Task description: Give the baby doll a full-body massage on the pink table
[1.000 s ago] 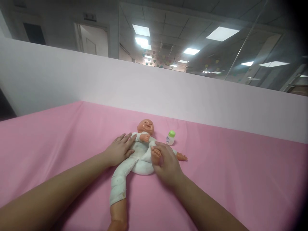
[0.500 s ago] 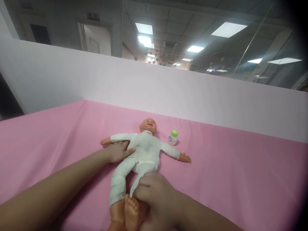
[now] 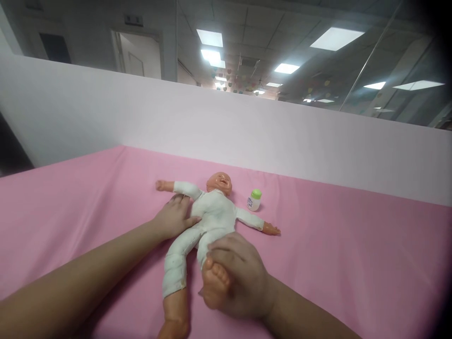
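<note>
OK, R hand (image 3: 247, 275) grips doll (image 3: 208, 223); L hand (image 3: 174, 217) @ torso (image 3: 215, 209).

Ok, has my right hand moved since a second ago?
Yes: your right hand, holding the doll's foot, has come back toward you, farther from the green-capped bottle on the pink sheet.

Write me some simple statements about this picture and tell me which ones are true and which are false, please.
1. The doll lies face up on a pink cover. True.
2. A small bottle lies on its side near the doll. False: it stands upright.
3. The right hand holds the doll near one foot. True.
4. The left hand holds the bottle. False: it rests against the doll's side.
5. The bottle's lid is red. False: it is green.
</note>
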The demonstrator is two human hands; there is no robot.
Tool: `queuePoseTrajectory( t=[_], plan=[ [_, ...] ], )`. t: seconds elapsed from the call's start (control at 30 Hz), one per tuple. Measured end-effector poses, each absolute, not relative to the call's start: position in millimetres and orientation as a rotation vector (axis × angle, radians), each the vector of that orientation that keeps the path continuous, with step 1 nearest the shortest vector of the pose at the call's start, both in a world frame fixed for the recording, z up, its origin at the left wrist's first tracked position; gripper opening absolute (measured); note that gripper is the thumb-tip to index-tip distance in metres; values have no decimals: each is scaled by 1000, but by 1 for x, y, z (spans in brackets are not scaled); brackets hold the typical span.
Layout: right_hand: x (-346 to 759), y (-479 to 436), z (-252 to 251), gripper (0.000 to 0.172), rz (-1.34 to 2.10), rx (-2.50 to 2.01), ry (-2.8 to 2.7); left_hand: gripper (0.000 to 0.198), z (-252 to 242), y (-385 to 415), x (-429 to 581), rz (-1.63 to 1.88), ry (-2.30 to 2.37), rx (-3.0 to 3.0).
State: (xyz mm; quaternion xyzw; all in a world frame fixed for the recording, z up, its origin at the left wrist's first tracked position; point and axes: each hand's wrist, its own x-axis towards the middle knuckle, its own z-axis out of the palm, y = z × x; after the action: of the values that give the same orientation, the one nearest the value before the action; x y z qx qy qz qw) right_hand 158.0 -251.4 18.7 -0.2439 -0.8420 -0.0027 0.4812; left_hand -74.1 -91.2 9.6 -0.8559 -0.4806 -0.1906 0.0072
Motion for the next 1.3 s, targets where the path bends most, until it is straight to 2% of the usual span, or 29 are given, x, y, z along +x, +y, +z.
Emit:
queuePoseTrajectory(
  t=[0.1,0.2,0.3,0.43,0.57,0.97,1.1,1.3],
  plan=[
    [168,-246,16,53,-139,-718,-1895,86,8,-93,-73,-604,-1385,-2660],
    [176,-236,12,56,-215,-788,-1802,80,6,-93,-73,-527,-1347,-2671],
    [181,-221,8,49,-258,-851,-1817,71,4,-92,-73,-450,-1328,-2702],
    [184,-202,5,36,-185,-1082,-1858,71,1,-88,-74,-431,-1323,-2729],
    [188,-195,7,34,-45,-1203,-1792,70,-2,-86,-75,-424,-1329,-2772],
    [173,-221,18,42,-167,-807,-1903,92,3,-88,-74,-437,-1612,-2793],
    [157,-240,19,38,-21,-644,-2095,81,5,-90,-77,-468,-1685,-2860],
    [142,-249,4,24,52,-657,-2341,85,8,-92,-76,-447,-1772,-2810]
  ],
)
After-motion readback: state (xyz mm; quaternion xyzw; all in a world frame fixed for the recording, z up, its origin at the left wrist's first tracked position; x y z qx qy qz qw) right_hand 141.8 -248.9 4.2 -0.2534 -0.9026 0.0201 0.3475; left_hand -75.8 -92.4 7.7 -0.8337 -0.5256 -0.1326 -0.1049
